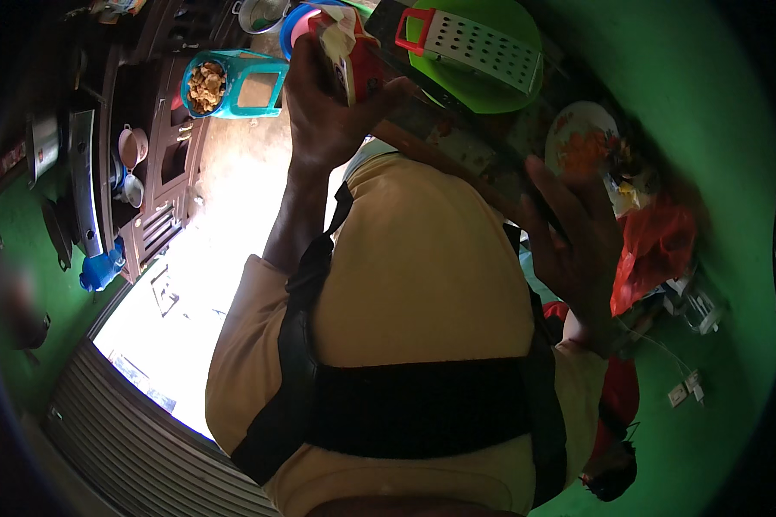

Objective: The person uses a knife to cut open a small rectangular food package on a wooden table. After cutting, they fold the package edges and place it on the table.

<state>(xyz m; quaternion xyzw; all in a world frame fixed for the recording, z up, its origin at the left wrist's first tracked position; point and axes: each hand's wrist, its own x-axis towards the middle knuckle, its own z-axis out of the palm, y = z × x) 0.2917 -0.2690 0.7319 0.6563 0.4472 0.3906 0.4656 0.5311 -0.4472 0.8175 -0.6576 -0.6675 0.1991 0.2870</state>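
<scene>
My left hand [326, 126] is shut around a red and pale-yellow packet [366, 68], its thumb pointing to the right. The top of the packet looks loose or crumpled. In my right hand [579, 242] is a long dark-bladed knife [485, 129], slanting up and left towards the packet. Whether the blade touches the packet I cannot tell. Beyond the knife, a metal box grater [482, 48] with a red handle lies across a bright green basin [472, 97]. A white plate [559, 132] bearing orange shreds stands just past my right hand.
A red plastic bag [653, 252] lies at the right by the green wall [737, 213]. To the left, a teal stool [233, 84] carries a container of brown food pieces [205, 87]. Dark cabinets [168, 148] line the left side. Another person in red [617, 394] is behind at the lower right.
</scene>
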